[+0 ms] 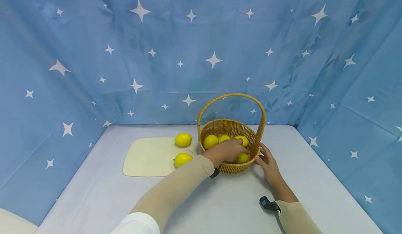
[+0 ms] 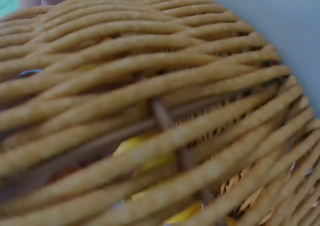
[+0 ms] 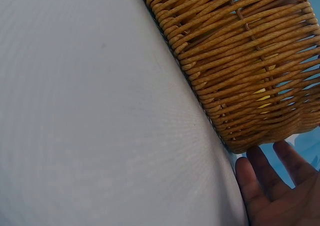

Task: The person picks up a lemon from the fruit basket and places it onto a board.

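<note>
A woven wicker basket [image 1: 230,168] with a tall arched handle holds several yellow lemons [image 1: 210,141]. My left hand [image 1: 230,150] reaches over the near rim into the basket, its fingers among the lemons at the right side; whether they pinch one is hidden. In the left wrist view, basket weave [image 2: 150,50] fills most of the picture, with bits of yellow behind it. Against the basket's right side rests my right hand [image 1: 268,164]. In the right wrist view, the right hand [image 3: 287,198] has spread, fairly straight fingers, tips touching the basket [image 3: 245,70].
Left of the basket lies a cream cutting board [image 1: 147,157]. One lemon [image 1: 183,140] sits at its back right, another lemon [image 1: 182,159] at its front right. A white table [image 1: 226,206] carries everything, with a blue starry curtain [image 1: 176,70] behind and at the sides.
</note>
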### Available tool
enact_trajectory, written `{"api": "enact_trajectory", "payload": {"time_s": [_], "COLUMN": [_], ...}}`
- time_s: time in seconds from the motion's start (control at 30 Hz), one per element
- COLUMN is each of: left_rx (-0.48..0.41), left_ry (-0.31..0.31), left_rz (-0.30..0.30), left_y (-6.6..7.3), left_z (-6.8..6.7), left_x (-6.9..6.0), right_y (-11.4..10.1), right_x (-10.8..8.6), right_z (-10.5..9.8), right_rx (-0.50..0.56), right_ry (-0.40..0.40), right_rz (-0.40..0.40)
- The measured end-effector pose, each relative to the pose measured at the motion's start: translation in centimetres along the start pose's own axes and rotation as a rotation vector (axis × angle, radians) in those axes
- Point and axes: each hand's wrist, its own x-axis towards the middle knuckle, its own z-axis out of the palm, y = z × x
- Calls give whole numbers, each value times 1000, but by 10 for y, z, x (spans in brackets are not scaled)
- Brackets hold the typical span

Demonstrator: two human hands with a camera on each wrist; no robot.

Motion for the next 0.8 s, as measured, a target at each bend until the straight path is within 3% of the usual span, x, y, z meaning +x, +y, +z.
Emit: {"api": "enact_trajectory", "payload": {"time_s": [0.3, 0.5, 0.8], "left_rx": [-48, -101, -99], "left_ry": [-48, -44, -36], "left_rz": [-37, 2, 21], "left_y": [-2, -4, -9], "left_z": [-1, -3, -5], "left_x": [-7, -10, -16], "right_y": [-19, -21, -21], "right_x": [-8, -8, -6], "right_z": [2, 4, 3], "right_rx": [-26, -9, -22], "right_ry": [-1, 0, -3], "right_rz": [12, 10, 29]}}
